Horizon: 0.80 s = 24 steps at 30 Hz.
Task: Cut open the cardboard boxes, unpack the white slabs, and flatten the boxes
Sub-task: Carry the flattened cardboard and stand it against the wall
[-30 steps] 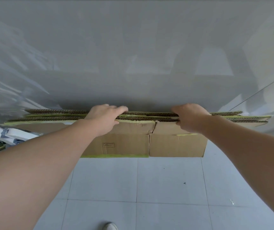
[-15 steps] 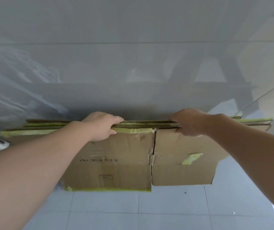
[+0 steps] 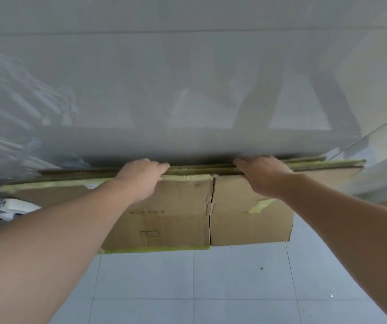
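Both hands, left hand (image 3: 141, 177) and right hand (image 3: 261, 175), are gripping the top edge of the flattened brown cardboard boxes (image 3: 183, 206), fingers curling over it.

Flattened brown cardboard boxes (image 3: 188, 206): a stack, count unclear
Bare hands: two, left (image 3: 141, 178) and right (image 3: 262, 176)
Printed black-bordered label (image 3: 149, 233): one

Dark handwritten characters are seen on the left panel of the flattened cardboard box (image 3: 183, 206), but they are too blurred to be read. Below them, near that panel's lower edge, a small printed rectangular label (image 3: 149, 233) is found, and its lines cannot be made out.
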Motion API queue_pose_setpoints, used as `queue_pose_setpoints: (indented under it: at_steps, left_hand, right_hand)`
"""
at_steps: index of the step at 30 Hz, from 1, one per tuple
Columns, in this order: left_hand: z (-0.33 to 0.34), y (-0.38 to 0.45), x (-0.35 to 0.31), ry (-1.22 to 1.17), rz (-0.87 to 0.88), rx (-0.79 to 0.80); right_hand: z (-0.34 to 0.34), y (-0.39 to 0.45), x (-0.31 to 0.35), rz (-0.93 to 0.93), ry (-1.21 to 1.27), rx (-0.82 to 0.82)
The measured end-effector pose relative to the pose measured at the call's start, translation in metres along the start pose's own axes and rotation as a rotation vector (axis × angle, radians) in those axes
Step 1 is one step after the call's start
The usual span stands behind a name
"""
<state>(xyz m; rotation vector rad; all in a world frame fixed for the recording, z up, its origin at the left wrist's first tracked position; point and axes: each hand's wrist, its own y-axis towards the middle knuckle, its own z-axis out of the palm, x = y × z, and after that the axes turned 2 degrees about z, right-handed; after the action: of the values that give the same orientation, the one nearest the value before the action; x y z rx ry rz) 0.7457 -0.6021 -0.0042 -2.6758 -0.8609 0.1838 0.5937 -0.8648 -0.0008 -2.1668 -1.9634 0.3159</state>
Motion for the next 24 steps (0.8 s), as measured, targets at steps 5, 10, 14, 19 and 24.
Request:
queue_pose_setpoints:
  at_steps: [5,10,14,19,24]
  left_hand:
    - [0.002,0.018,-0.01,0.07,-0.071,-0.013]
    - [0.014,0.031,-0.017,0.176,-0.131,-0.086]
    - [0.019,0.03,-0.02,0.2,-0.162,-0.131]
    - [0.025,0.023,-0.024,0.202,-0.156,-0.241]
    - [0.026,0.02,-0.031,0.259,-0.09,-0.292]
  right_hand:
    - [-0.002,0.012,0.003,0.122,-0.06,-0.021]
    - [0.001,0.017,0.0,0.174,-0.104,-0.027]
    - [0.009,0.017,0.0,0.189,-0.095,-0.018]
    - [0.018,0.017,-0.005,0.175,-0.089,-0.048]
    - [0.021,0.016,-0.007,0.171,-0.074,-0.057]
